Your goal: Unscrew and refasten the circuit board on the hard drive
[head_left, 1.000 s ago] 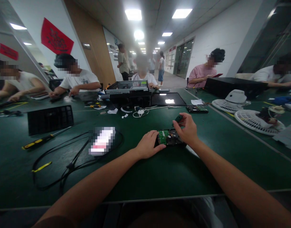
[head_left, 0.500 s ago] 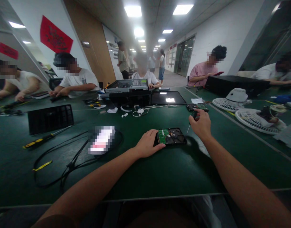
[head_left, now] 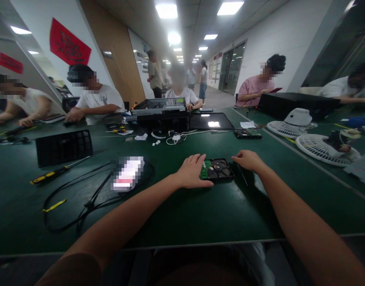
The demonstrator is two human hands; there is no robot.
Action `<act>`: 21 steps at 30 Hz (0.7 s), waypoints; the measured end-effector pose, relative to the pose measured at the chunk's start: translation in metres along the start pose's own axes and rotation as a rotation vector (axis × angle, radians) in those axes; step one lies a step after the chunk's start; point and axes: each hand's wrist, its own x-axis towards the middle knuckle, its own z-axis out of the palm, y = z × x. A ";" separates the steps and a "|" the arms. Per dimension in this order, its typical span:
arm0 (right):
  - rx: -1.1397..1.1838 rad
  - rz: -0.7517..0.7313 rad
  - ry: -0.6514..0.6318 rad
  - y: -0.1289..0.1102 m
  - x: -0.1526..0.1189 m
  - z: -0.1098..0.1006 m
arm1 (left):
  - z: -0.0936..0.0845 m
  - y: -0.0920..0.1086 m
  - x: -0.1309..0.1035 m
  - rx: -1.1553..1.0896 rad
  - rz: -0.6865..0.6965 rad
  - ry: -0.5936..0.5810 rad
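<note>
A hard drive (head_left: 218, 170) lies flat on the green table, its green circuit board facing up. My left hand (head_left: 192, 171) spans the drive's left end, thumb along the near edge and fingers at the far side, covering part of the board. Just off the drive's right edge is my right hand (head_left: 248, 160), thumb and forefinger pinched together. A screwdriver (head_left: 244, 178) is held in that hand, its thin shaft pointing down towards the table. The handle is hidden by the fingers, and whether the fingertips also pinch something small cannot be seen.
Beyond my right hand lies a second hard drive (head_left: 248, 134). White fan parts (head_left: 323, 150) stand at the right. To the left are a blurred-out phone-like object (head_left: 128, 173), black cables (head_left: 88, 206), a yellow-black screwdriver (head_left: 49, 175) and a black panel (head_left: 64, 148). People sit around the table.
My right hand has come down and nearer to the drive's right edge, and the screwdriver's shaft has swung to point down and right. My left hand and the drive have shifted slightly right.
</note>
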 end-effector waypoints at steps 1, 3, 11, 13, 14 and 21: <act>0.000 0.003 0.004 -0.001 -0.001 -0.001 | -0.001 0.003 0.007 0.018 0.023 -0.014; 0.026 0.016 0.015 -0.004 -0.005 -0.003 | -0.001 0.010 0.023 0.036 0.060 -0.039; 0.298 -0.035 -0.188 -0.013 -0.023 -0.012 | -0.008 0.011 0.056 -0.026 0.103 -0.112; 0.397 -0.051 -0.257 -0.013 -0.023 -0.010 | -0.011 0.006 0.054 0.006 0.113 -0.091; 0.455 -0.051 -0.287 -0.013 -0.022 -0.008 | -0.012 0.003 0.053 0.023 0.114 -0.077; 0.983 0.090 -0.131 -0.021 -0.021 -0.014 | -0.038 -0.002 0.043 0.017 0.161 0.018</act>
